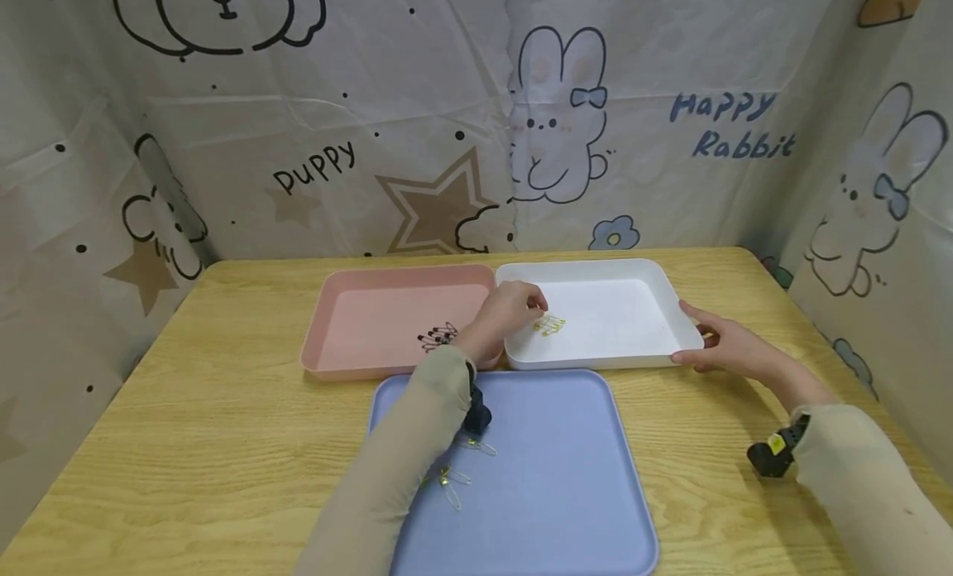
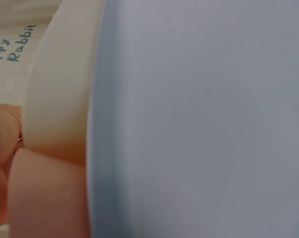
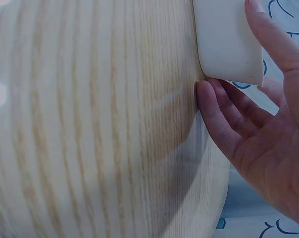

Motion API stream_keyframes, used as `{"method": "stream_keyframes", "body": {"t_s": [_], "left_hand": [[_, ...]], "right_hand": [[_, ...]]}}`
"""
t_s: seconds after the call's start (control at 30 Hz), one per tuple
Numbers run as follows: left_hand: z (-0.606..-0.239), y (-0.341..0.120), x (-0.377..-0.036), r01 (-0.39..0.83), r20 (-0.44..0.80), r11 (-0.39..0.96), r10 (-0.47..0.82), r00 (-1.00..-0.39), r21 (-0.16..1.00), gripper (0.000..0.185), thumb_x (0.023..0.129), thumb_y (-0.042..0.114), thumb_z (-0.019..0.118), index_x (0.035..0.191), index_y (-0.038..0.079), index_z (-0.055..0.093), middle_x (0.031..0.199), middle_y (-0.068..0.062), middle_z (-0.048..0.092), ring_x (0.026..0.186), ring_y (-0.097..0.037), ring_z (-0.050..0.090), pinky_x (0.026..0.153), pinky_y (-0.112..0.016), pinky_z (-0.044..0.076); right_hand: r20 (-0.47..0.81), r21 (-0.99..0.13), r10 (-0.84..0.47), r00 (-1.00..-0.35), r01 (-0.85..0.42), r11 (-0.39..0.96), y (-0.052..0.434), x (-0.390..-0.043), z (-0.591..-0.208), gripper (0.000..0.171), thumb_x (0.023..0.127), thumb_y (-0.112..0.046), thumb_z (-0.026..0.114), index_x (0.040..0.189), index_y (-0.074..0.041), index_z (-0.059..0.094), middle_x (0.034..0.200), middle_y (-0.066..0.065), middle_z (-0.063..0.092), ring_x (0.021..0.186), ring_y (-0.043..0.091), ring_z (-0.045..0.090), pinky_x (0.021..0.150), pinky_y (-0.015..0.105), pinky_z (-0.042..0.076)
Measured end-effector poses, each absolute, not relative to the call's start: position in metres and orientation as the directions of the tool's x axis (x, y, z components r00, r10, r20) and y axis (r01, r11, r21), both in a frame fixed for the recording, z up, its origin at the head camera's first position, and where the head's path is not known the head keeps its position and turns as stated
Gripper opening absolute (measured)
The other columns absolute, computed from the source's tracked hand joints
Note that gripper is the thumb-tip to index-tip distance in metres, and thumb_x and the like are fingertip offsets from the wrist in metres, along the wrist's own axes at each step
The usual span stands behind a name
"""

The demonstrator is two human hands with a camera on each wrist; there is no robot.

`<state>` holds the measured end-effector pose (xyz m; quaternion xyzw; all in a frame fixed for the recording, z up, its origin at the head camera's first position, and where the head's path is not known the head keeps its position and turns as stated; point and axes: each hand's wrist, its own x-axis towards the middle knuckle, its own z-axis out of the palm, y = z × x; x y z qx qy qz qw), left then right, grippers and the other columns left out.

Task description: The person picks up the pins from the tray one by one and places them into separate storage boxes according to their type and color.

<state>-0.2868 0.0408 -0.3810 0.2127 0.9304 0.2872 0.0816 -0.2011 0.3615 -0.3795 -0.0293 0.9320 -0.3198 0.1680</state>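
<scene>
My left hand (image 1: 504, 315) reaches over the near left part of the white tray (image 1: 596, 359), fingertips bent together above a small pile of yellow-headed safety pins (image 1: 549, 325). A thin bit of gold wire (image 2: 20, 140) shows at its fingers in the left wrist view; most of that pin is hidden. My right hand (image 1: 733, 350) holds the white tray at its near right corner, thumb on the front wall and fingers along the side. Black safety pins (image 1: 438, 336) lie in the pink tray (image 1: 372, 311), and several gold safety pins (image 1: 451, 481) lie on the blue tray (image 1: 551, 477).
The pink and white trays stand side by side on the wooden table (image 1: 186, 410), with the blue tray in front of them. Printed cloth (image 1: 447, 104) hangs behind and at both sides. My left sleeve (image 1: 395, 468) covers part of the blue tray.
</scene>
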Motion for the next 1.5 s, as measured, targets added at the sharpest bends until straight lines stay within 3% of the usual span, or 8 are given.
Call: {"method": "stream_keyframes", "body": {"t_s": [0.23,0.97,1.3,1.5], "left_hand": [[-0.37,0.027,-0.277,0.397,0.008,0.736,0.47,-0.882,0.549,0.012,0.088,0.019,0.06,0.096,0.015,0.067,0.096,0.004,0.062,0.09,-0.011,0.053,0.079,-0.028,0.044],[-0.35,-0.021,-0.239,0.549,0.083,0.705,0.578,-0.811,0.449,0.013,0.087,0.021,0.06,0.096,0.016,0.068,0.081,0.008,0.061,0.074,-0.008,0.051,0.066,-0.025,0.042],[-0.344,-0.033,-0.222,0.639,0.057,0.65,0.681,-0.73,0.412,0.013,0.084,0.018,0.061,0.095,0.017,0.068,0.081,0.01,0.062,0.066,-0.007,0.051,0.058,-0.021,0.042],[-0.343,-0.041,-0.212,0.702,0.037,0.585,0.757,-0.652,0.406,0.01,0.084,0.018,0.064,0.093,0.017,0.069,0.079,0.012,0.061,0.067,-0.006,0.05,0.06,-0.02,0.041]], "right_hand": [[-0.291,-0.609,-0.167,-0.942,0.048,0.792,0.361,-0.201,-0.38,0.099,0.078,-0.044,0.067,0.146,-0.013,0.001,0.116,0.024,0.041,0.085,0.022,0.051,0.07,0.027,0.046],[-0.286,-0.599,-0.167,-0.943,0.04,0.8,0.363,-0.202,-0.386,0.099,0.079,-0.045,0.066,0.146,-0.014,0.0,0.116,0.024,0.041,0.085,0.022,0.05,0.068,0.027,0.045],[-0.287,-0.591,-0.161,-0.944,0.042,0.806,0.362,-0.2,-0.384,0.099,0.079,-0.045,0.066,0.146,-0.014,0.0,0.116,0.025,0.041,0.085,0.022,0.049,0.068,0.027,0.044],[-0.283,-0.585,-0.164,-0.945,0.035,0.81,0.363,-0.203,-0.384,0.099,0.079,-0.046,0.065,0.146,-0.014,0.0,0.115,0.025,0.041,0.084,0.022,0.05,0.068,0.028,0.044]]}}
